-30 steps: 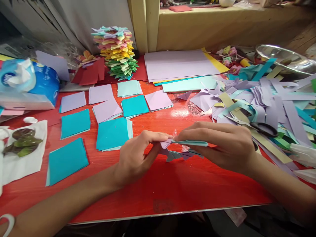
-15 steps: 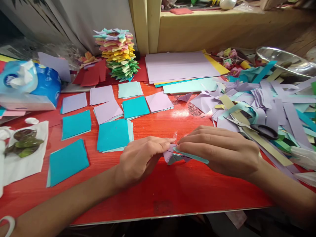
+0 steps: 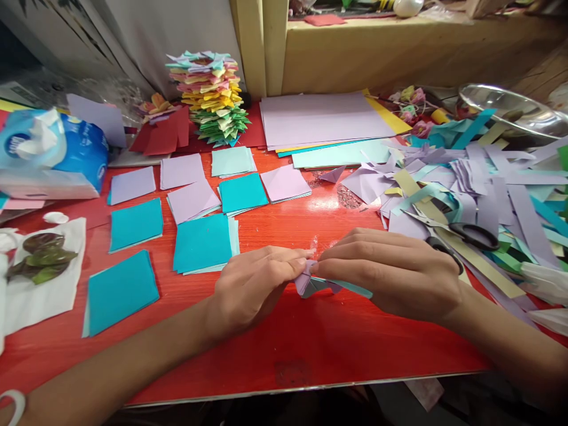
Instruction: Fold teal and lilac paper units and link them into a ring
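Observation:
My left hand [image 3: 255,284] and my right hand [image 3: 390,272] meet at the middle of the red table [image 3: 310,337]. Both pinch a small folded paper piece [image 3: 317,285] in lilac and teal and press it down against the tabletop. Fingers of both hands are closed on it, and most of the piece is hidden under my right fingers. Teal paper squares [image 3: 202,242] lie just left of my left hand.
Lilac and teal paper squares [image 3: 190,198] are spread at the left. A tall stack of folded coloured pieces [image 3: 213,94] stands at the back beside large sheets [image 3: 323,118]. Scissors [image 3: 465,231] lie on a pile of paper strips [image 3: 488,183] at the right. A tissue pack [image 3: 48,154] sits far left.
Both hands lowered the folded piece from just above the table onto its surface and drew closer together. The piece now looks flatter and more covered by my right fingers.

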Available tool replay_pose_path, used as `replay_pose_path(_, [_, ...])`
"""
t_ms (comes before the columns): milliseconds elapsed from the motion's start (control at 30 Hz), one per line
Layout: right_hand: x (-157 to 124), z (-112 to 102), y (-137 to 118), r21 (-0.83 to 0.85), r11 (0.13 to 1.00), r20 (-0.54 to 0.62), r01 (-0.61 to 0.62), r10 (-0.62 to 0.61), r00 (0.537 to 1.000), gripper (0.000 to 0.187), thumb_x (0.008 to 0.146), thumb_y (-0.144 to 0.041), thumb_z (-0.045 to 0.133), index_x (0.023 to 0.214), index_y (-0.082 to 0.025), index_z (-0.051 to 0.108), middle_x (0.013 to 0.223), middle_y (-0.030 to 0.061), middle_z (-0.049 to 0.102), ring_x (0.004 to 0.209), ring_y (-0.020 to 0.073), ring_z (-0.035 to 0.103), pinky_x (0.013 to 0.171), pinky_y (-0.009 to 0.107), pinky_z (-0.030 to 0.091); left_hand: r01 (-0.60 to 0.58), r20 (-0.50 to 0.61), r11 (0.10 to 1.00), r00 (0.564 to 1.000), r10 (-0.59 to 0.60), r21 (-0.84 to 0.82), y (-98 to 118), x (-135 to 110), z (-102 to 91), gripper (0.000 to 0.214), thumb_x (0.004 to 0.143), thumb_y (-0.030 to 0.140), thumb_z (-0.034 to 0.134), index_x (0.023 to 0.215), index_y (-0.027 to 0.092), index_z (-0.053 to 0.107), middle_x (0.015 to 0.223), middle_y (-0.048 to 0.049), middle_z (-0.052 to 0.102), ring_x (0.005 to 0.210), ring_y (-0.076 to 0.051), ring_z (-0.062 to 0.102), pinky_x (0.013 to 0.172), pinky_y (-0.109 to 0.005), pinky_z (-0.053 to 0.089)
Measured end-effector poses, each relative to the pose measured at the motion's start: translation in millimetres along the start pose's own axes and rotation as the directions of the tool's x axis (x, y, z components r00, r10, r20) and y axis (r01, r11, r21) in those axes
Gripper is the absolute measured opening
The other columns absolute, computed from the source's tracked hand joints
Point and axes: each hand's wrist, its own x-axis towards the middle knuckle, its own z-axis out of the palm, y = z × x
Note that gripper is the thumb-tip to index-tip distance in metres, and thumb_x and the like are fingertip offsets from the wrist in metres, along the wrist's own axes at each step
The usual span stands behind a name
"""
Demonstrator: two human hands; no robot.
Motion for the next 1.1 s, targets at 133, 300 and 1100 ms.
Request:
replay_pose_path(133, [-1.8,0.6,1.0,0.032,0.999,-0.009,-0.044,0.044,0.999,0.027,0.083,0.001,0.041,0.099,-0.014,0.056,0.080,0.0068,0.064,0.074,0.0133,0.061,0.065,0.026,0.050,0.048,-0.015,0.999,0.999,-0.048,-0.017,1.9,-0.8,1.2,0.026,0.081,0.001,0.050,0.098,0.020,0.055,0.089,-0.0052,0.070,0.091,-0.014,0.065,0.074,-0.025,0.058])
replay_pose_path(300, [-1.2,-2.4,-0.3,0.083,0.995,0.014,-0.061,0.060,0.998,0.023,0.085,-0.004,0.044,0.100,-0.016,0.056,0.083,0.0064,0.064,0.077,0.0130,0.061,0.068,0.025,0.051,0.001,-0.027,0.999,1.000,-0.002,-0.032,1.3,-0.1,1.6,0.025,0.078,-0.003,0.053,0.095,0.015,0.056,0.087,-0.0073,0.070,0.090,-0.015,0.065,0.076,-0.023,0.057])
replay_pose_path(1100, [-1.5,-3.1,2.9,-0.110,0.993,0.096,0.029,-0.019,0.995,0.011,0.087,-0.015,0.046,0.099,-0.015,0.049,0.080,0.0058,0.063,0.072,0.0151,0.058,0.063,0.030,0.045,0.014,-0.004,0.999,1.000,-0.014,0.049,2.7,-0.2,1.7,0.025,0.081,0.004,0.052,0.100,0.021,0.054,0.090,-0.0044,0.070,0.085,-0.013,0.066,0.072,-0.022,0.055])
